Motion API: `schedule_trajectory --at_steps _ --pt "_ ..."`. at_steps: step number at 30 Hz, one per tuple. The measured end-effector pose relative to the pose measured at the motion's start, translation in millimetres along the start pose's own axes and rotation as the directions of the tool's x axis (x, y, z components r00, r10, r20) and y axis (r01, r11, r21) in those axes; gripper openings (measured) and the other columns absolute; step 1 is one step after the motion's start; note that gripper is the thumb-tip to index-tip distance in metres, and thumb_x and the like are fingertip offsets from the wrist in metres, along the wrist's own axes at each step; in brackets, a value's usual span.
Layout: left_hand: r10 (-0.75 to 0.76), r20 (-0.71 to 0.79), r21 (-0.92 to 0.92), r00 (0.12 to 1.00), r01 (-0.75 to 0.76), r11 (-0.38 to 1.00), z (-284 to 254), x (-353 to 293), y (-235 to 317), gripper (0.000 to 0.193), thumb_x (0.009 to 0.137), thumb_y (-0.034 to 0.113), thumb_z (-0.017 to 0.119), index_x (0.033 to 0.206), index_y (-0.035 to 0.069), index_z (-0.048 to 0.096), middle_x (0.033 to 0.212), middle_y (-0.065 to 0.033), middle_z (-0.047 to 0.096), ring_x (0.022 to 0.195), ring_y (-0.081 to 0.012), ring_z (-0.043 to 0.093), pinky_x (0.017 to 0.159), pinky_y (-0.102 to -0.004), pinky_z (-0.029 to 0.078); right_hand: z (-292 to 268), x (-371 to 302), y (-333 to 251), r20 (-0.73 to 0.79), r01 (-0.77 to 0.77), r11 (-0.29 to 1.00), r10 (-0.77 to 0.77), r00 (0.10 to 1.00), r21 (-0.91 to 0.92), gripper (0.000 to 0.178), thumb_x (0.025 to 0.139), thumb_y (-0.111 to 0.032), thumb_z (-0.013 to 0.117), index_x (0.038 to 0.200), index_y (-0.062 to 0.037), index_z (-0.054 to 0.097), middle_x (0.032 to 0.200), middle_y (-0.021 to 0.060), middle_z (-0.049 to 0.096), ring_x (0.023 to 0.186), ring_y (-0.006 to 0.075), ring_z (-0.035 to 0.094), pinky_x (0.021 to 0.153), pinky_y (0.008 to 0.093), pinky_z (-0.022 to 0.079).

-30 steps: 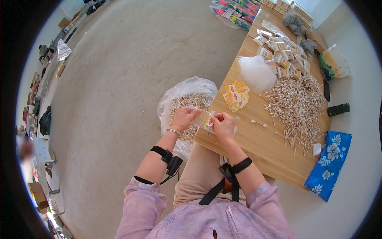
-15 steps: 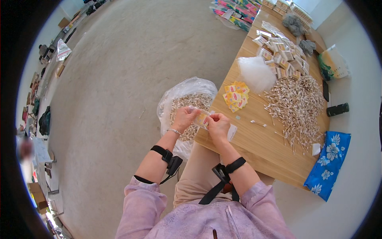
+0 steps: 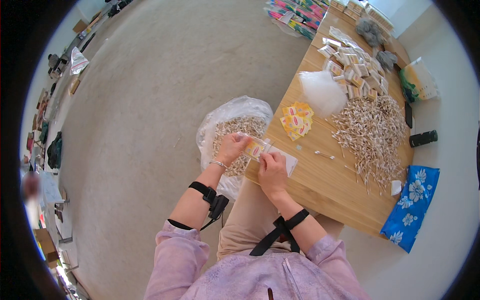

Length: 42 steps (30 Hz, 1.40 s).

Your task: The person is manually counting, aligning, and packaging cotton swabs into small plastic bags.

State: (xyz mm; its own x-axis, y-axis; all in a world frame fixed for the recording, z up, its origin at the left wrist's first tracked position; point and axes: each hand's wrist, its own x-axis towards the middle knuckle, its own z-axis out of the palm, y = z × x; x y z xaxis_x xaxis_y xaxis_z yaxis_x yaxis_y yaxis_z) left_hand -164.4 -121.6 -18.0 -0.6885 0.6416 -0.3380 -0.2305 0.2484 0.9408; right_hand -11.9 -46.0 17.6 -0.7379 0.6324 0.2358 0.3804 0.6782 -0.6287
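1. Between the two hands, right at the grip, sits the packet, clear film with a yellow label showing, tilted down toward the right.
2. Left hand has it! Thumb and fingers are closed on the packet's left end.
3. Over at the other end, the right hand is curled narrow, fingertips at the packet's lower right edge; pinching or only touching, I cannot tell.
4. Now the feel of it: featherlight, I'd judge, with soft, slippery film that should crease easily. The ends look the safest hold, thumb flat on top, no squeezing at the middle.
5. Just beyond the right hand, a pale card lies on the table, partly covered by that hand.
6. Below and behind the grip, a bag stands open, loaded with swabs.
7. Up and right of the grip, near, yellow cards overlap; past them, clear sleeves. Well off to the right, a big swab heap!
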Motion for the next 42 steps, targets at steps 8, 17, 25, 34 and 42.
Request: schedule_trajectory --at_steps 8,17,25,34,42 --pt "-0.017 0.008 -0.06 1.0 0.018 0.998 -1 -3 3 0.02 0.089 0.019 0.065 0.09 -0.001 0.069 0.083 -0.0026 0.067 0.071 -0.0077 0.058 0.063 -0.0245 0.048 -4 -4 -4 -0.022 0.025 0.999 -0.026 0.999 -0.025 0.021 0.079 -0.011 0.064 0.099 -0.0046 0.064 0.095 0.0097 0.055 0.094 0.0287 0.052 0.082 0.0395 0.044" --pt "-0.12 0.092 -0.032 0.988 0.124 0.992 -34 -16 16 0.03 0.085 0.023 0.069 0.104 0.0 0.063 0.085 -0.0053 0.067 0.068 -0.0097 0.063 0.061 -0.0223 0.053 -16 -34 -8 0.141 0.136 0.962 -0.105 0.984 -0.238 0.052 0.077 -0.019 0.065 0.123 0.0023 0.051 0.128 0.0136 0.045 0.121 0.0309 0.038 0.098 0.0431 0.034" --pt "-0.119 0.131 -0.174 0.984 0.141 0.975 -34 -25 14 0.029 0.083 0.007 0.068 0.108 -0.006 0.059 0.086 -0.0089 0.068 0.072 -0.0124 0.066 0.063 -0.0224 0.053 -3 -44 -12 0.216 0.134 0.942 -0.068 0.974 -0.307 0.07 0.076 -0.027 0.066 0.131 0.0089 0.04 0.142 0.0191 0.032 0.133 0.0331 0.026 0.107 0.0451 0.021" --pt "-0.138 0.153 -0.122 0.979 0.158 0.98 -37 -22 11 0.026 0.087 0.01 0.065 0.108 -0.003 0.062 0.092 -0.0087 0.068 0.076 -0.0138 0.067 0.071 -0.0244 0.056 5 -46 -17 0.253 0.105 0.97 -0.048 0.966 -0.218 0.077 0.078 -0.022 0.064 0.137 0.0123 0.027 0.147 0.0239 0.02 0.138 0.038 0.015 0.111 0.0495 0.012" --pt "-0.138 0.145 -0.159 0.98 0.161 0.974 -36 -23 11 0.025 0.087 0.011 0.064 0.107 -0.004 0.063 0.092 -0.0095 0.068 0.076 -0.0146 0.067 0.069 -0.0238 0.056 5 -46 -17 0.27 0.134 0.967 -0.073 0.96 -0.215 0.079 0.078 -0.025 0.064 0.137 0.0124 0.026 0.147 0.0235 0.02 0.139 0.0369 0.014 0.112 0.0488 0.009"
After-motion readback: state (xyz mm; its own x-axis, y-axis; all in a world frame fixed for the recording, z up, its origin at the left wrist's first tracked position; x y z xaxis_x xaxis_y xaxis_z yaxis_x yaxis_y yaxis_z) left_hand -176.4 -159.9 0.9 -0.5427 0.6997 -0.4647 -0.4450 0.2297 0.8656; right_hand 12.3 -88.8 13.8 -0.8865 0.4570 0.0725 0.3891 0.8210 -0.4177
